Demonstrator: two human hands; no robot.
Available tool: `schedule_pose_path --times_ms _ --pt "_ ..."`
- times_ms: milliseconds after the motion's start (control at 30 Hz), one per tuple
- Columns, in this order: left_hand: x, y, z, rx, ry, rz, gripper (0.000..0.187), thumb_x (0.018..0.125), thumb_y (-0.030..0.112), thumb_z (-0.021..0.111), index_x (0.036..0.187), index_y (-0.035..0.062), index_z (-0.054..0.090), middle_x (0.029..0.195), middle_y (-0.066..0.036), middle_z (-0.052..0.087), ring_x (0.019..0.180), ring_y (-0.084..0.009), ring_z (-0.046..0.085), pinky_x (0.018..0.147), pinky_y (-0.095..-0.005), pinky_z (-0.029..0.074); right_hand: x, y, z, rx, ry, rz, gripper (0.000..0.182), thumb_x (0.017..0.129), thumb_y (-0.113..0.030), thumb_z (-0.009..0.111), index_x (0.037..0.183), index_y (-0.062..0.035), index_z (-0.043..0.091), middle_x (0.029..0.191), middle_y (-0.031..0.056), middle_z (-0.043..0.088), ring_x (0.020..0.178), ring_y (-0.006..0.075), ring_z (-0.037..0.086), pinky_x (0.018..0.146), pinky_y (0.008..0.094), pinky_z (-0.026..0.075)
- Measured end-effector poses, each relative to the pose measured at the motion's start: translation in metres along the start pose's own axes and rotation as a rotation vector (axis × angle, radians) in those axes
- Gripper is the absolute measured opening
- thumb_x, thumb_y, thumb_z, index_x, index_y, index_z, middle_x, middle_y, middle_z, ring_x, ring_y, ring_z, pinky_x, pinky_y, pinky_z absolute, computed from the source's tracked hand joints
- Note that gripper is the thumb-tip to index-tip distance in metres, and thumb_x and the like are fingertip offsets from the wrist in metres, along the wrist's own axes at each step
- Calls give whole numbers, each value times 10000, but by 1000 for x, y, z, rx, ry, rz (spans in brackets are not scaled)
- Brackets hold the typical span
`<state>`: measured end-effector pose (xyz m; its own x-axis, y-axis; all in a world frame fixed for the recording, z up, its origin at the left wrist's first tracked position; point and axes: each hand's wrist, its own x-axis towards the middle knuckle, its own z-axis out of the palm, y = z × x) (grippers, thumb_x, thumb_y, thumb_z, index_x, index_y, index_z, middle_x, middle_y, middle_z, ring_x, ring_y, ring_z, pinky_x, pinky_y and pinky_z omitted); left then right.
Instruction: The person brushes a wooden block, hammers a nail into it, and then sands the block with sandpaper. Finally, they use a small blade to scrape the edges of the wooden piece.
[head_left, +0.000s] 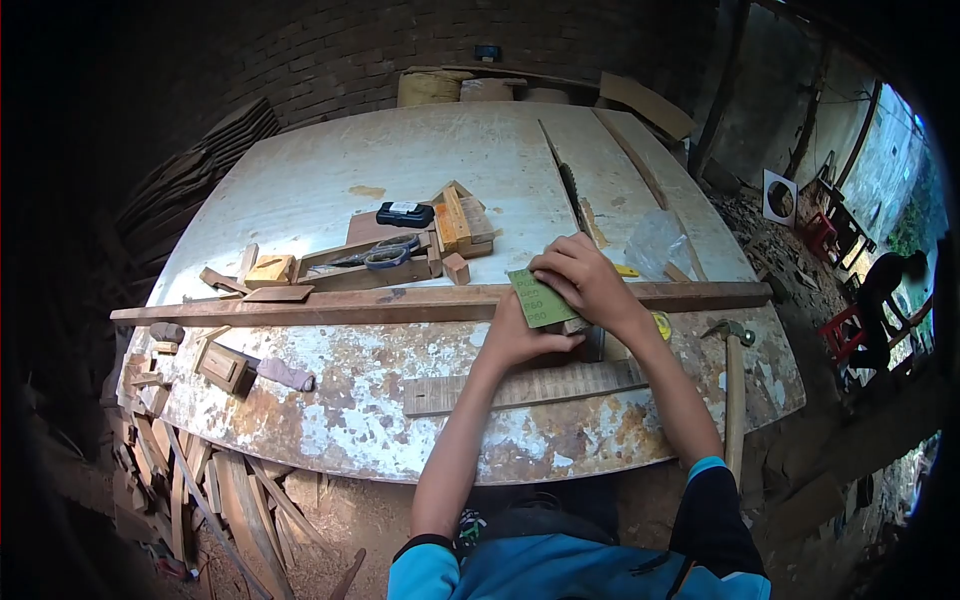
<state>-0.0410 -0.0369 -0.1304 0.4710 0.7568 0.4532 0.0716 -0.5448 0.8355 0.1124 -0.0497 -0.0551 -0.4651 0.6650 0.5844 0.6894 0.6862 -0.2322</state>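
Note:
My right hand (588, 282) is closed on a piece of green sandpaper (538, 300) with P60 printed on its back. Close beside it, my left hand (518, 338) is closed, its thumb reaching across beneath the sheet. Between the two hands a small wooden block (575, 326) shows in part; the sandpaper and fingers cover the rest of it. Below my hands lies a flat wooden strip (520, 387). A long wooden beam (420, 304) runs across the table just behind them.
Scissors (392, 254) lie on a wooden tray beside a black case (405, 214) and wood blocks. A saw blade (569, 186) rises from the table (330, 190). A hammer (734, 390), plastic bag (657, 243) and cloth (286, 374) lie about. A person (884, 300) is at far right.

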Motion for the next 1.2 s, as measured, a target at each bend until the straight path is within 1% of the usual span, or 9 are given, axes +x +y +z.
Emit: schedule_pose_path --times_ms 67,100,233,533,633,700,1033,1133,1200 --pt "-2 4 -1 -62 -13 -23 633 536 224 833 1082 25 583 1057 -131 624 1006 -248 607 874 -364 486 -4 -11 0 -4 12 6 404 775 -344 682 1085 -94 613 1167 128 542 1088 282 503 927 382 421" --pt "-2 2 2 -27 26 2 647 524 240 829 1086 31 587 1058 -146 623 1019 -284 598 889 -385 477 -7 -15 -4 -24 -116 55 623 797 -506 605 1301 -158 486 1369 162 393 1257 349 377 1021 442 348" --pt "-2 -4 8 69 56 23 801 540 267 822 1234 42 493 1230 -186 518 1136 -345 514 956 -425 429 -15 -26 8 -182 -209 224 813 819 -670 460 1451 -189 286 1455 166 305 1326 394 293 1056 543 239" --pt "4 4 25 49 3 45 916 557 286 815 1310 21 365 1287 -214 412 1207 -390 415 1009 -433 360 -13 -38 11 118 -54 422 807 857 -626 447 1449 -111 261 1432 239 302 1287 412 354 1046 491 293" --pt "0 13 27 172 127 35 997 551 284 814 1325 -17 263 1270 -242 383 1194 -412 407 1007 -437 358 -7 -15 13 518 55 737 711 930 -544 389 1440 -66 258 1423 243 337 1322 382 331 1072 416 275" --pt "-3 16 27 112 138 4 1075 537 271 818 1321 -54 159 1241 -262 361 1191 -419 390 1008 -443 354 -17 -26 15 424 15 693 660 959 -504 343 1439 -59 256 1422 251 340 1336 376 314 1079 399 265" --pt "0 5 30 155 201 55 999 557 249 804 1289 -42 188 1222 -241 365 1174 -407 402 978 -453 365 -23 -44 18 285 36 703 585 999 -403 307 1395 28 299 1336 227 455 1258 325 429 1054 360 300" --pt "0 11 26 195 188 78 1019 544 273 811 1290 -34 187 1228 -238 358 1176 -402 403 986 -455 363 -25 -18 15 582 41 692 547 990 -371 329 1410 -23 295 1252 267 498 1209 357 472 1005 391 355" --pt "0 16 24 231 177 64 1071 532 282 831 1302 -41 160 1233 -244 370 1165 -391 429 982 -436 373 -24 -6 10 945 -55 755 520 1001 -378 290 1414 -62 317 1332 200 444 1270 253 410 1042 338 323"
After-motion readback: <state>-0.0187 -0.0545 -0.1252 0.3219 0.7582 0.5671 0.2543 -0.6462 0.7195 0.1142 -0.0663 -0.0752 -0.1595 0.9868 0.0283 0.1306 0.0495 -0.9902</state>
